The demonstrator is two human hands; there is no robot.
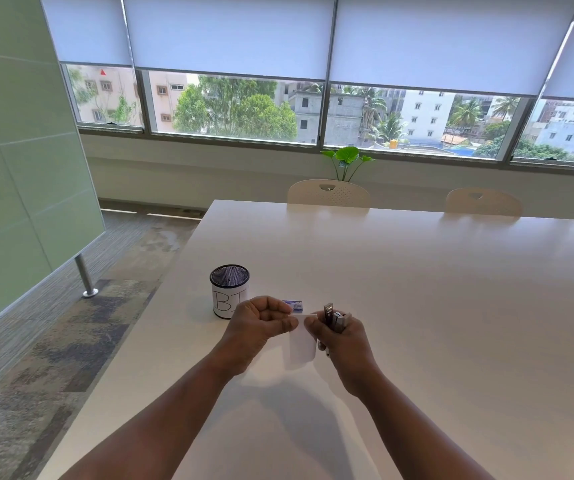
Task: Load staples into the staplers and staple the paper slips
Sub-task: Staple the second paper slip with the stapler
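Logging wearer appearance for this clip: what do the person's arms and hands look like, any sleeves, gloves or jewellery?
Both forearms are bare to the frame's lower edge: no sleeves show. The left hand and right hand wear no gloves. No watch, bracelet or ring is visible. The fingernails are too small to judge.

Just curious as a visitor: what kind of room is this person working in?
Probably an office meeting room: a long white table with chairs tucked in along its far side, wide windows with roller blinds, and carpet flooring.

A black mesh cup (229, 291) with a white "B" label stands near the white worktop's (417, 289) left edge; two cream perforated chairs (328, 192) and a green-leafed plant (346, 161) line the far window side.
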